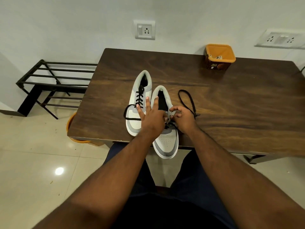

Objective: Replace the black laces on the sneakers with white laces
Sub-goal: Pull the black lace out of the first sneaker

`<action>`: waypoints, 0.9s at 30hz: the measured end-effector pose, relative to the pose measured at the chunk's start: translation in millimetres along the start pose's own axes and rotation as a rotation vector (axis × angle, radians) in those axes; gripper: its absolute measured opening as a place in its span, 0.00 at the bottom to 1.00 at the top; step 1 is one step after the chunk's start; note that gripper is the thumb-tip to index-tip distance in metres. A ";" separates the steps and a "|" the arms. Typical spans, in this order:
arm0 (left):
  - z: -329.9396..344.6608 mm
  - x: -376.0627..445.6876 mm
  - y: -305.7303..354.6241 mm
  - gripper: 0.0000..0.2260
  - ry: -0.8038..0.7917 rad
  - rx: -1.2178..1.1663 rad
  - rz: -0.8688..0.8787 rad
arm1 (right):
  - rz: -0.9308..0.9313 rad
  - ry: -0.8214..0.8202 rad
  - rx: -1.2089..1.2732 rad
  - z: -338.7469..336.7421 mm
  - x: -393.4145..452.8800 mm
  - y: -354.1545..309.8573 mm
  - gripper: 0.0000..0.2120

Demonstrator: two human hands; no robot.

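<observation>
Two grey and white sneakers lie on the dark wooden table (pixel 214 100), toes toward me. The left sneaker (pixel 137 103) is laced with a black lace. The right sneaker (pixel 166 142) juts over the table's near edge, and its black lace (pixel 188 100) is mostly pulled out, looping to the right on the table. My left hand (pixel 151 116) rests on the right sneaker with straight, spread fingers. My right hand (pixel 183 118) pinches the lace at the sneaker's lower eyelets. White laces (pixel 218 57) lie in an orange tub (pixel 219 58) at the far right.
A black metal shoe rack (pixel 49 85) stands on the floor left of the table. An orange bucket (pixel 71 124) sits partly under the table's left corner. The wall behind carries two socket plates (pixel 145 30). My knees are under the table's near edge.
</observation>
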State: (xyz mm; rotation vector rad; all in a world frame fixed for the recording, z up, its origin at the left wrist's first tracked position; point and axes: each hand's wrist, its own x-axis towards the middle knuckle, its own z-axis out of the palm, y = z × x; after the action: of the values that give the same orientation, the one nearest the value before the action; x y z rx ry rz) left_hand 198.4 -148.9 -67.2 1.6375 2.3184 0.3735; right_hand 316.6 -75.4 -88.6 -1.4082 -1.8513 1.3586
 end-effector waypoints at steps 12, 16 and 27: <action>-20.8 -4.7 -40.4 0.06 0.437 -0.355 -0.286 | -0.010 -0.006 -0.052 -0.1 -0.3 -0.1 0.11; -22.8 -3.3 -60.4 0.06 0.550 -0.413 -0.506 | -0.012 0.014 -0.029 0.5 -0.3 -0.1 0.11; -21.4 -12.3 -124.6 0.10 0.541 -0.603 -0.910 | -0.027 0.023 -0.063 2.7 1.1 1.8 0.11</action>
State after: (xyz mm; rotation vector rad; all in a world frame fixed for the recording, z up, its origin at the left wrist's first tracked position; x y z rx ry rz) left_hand 85.7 -202.0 -91.8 0.1451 2.6168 1.2169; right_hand 314.9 -75.5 -91.6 -1.4191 -1.9066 1.2765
